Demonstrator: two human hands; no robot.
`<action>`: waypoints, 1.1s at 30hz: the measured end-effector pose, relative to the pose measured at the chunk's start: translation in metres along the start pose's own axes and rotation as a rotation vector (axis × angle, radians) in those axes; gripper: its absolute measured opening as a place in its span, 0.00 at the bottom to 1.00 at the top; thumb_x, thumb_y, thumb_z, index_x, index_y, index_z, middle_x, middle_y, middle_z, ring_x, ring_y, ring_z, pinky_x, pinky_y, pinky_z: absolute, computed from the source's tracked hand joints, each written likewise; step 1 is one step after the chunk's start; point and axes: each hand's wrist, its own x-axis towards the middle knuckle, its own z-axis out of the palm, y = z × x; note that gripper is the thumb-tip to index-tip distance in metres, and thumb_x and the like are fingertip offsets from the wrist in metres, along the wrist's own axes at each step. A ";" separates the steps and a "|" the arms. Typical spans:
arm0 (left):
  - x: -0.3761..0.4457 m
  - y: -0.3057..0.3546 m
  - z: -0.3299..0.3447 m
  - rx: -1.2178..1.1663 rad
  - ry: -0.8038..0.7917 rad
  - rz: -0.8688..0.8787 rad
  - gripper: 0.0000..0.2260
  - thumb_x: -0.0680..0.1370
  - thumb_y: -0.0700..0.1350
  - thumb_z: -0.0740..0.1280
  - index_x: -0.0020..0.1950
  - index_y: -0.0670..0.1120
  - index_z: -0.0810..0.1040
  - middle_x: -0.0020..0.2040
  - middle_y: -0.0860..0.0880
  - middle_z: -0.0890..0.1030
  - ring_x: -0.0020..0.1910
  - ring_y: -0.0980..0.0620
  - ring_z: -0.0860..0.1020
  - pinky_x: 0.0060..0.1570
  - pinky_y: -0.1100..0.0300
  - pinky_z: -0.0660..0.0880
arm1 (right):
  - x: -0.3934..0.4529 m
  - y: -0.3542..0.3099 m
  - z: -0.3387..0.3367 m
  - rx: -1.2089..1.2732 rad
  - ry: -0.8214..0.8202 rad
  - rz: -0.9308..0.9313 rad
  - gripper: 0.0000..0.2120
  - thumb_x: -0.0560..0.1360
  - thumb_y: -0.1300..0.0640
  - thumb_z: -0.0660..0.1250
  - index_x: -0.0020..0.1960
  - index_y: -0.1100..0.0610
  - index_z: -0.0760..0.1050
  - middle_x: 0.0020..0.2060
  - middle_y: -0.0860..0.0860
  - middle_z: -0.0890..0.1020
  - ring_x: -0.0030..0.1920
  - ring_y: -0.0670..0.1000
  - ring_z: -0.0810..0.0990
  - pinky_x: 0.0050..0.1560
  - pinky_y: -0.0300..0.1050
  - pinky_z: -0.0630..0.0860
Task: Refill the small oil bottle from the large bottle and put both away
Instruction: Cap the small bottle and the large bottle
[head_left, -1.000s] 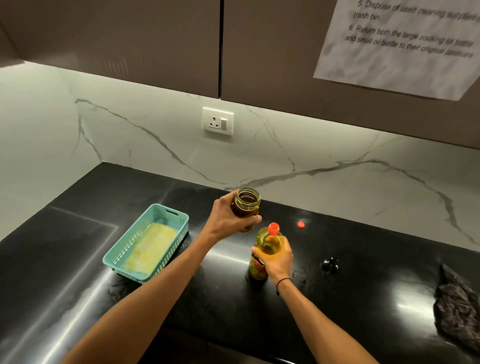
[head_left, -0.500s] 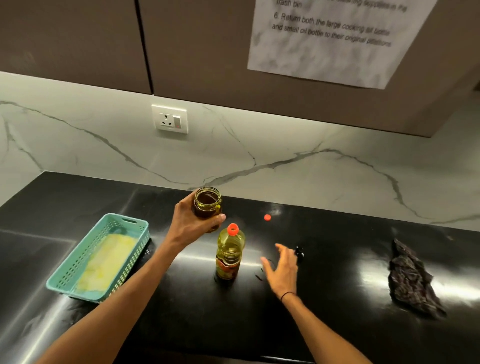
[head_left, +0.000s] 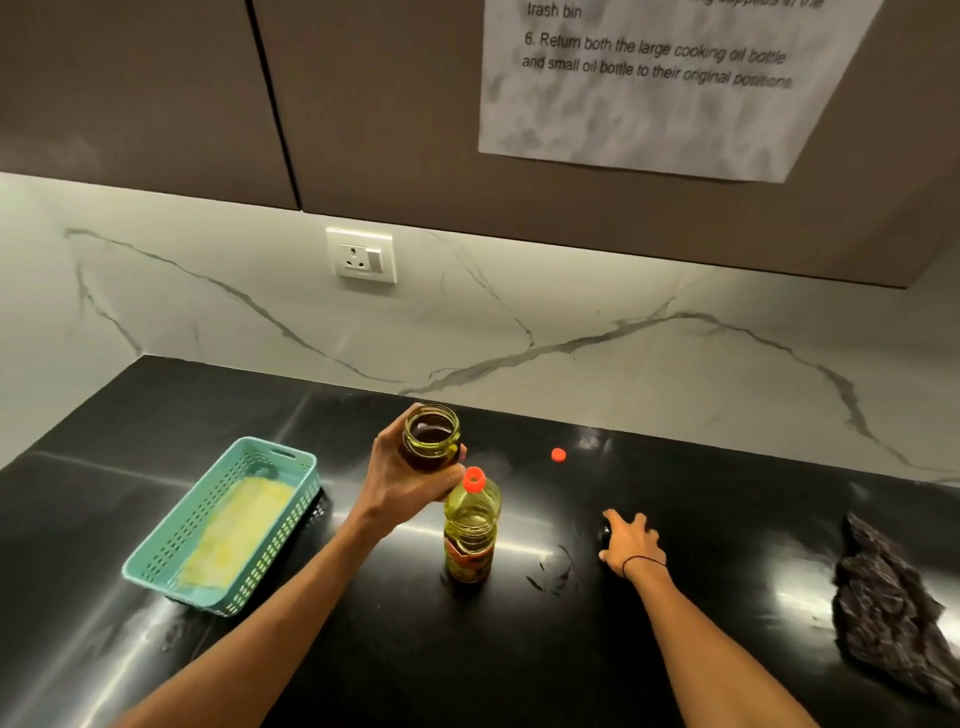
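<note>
Lid (head_left: 605, 531) pickup: right hand (head_left: 631, 543) is spread over it, right of large bottle (head_left: 470, 525). Small bottle (head_left: 431, 439), clasped in left hand (head_left: 402, 486), is best kept level until capped.

Teal basket (head_left: 171, 558), dark cloth (head_left: 893, 618)
</note>
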 end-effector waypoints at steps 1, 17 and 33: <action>0.001 0.000 0.001 0.000 0.006 0.006 0.20 0.69 0.30 0.81 0.56 0.39 0.79 0.47 0.40 0.85 0.45 0.42 0.86 0.41 0.57 0.84 | 0.003 0.000 0.002 -0.022 0.002 -0.009 0.32 0.78 0.51 0.70 0.78 0.42 0.59 0.74 0.59 0.60 0.73 0.64 0.64 0.66 0.60 0.75; 0.007 0.008 0.021 0.055 0.041 0.001 0.20 0.67 0.35 0.81 0.55 0.46 0.80 0.46 0.45 0.86 0.46 0.42 0.86 0.47 0.46 0.86 | -0.056 -0.074 -0.147 0.326 0.193 -0.669 0.21 0.74 0.49 0.76 0.65 0.43 0.74 0.58 0.51 0.76 0.60 0.55 0.79 0.63 0.53 0.77; 0.004 0.017 0.020 0.003 -0.007 -0.056 0.21 0.66 0.39 0.78 0.57 0.47 0.81 0.46 0.47 0.86 0.46 0.46 0.86 0.50 0.50 0.85 | -0.209 -0.202 -0.260 -0.231 0.045 -1.289 0.23 0.78 0.57 0.72 0.71 0.47 0.72 0.61 0.52 0.74 0.60 0.52 0.75 0.61 0.47 0.78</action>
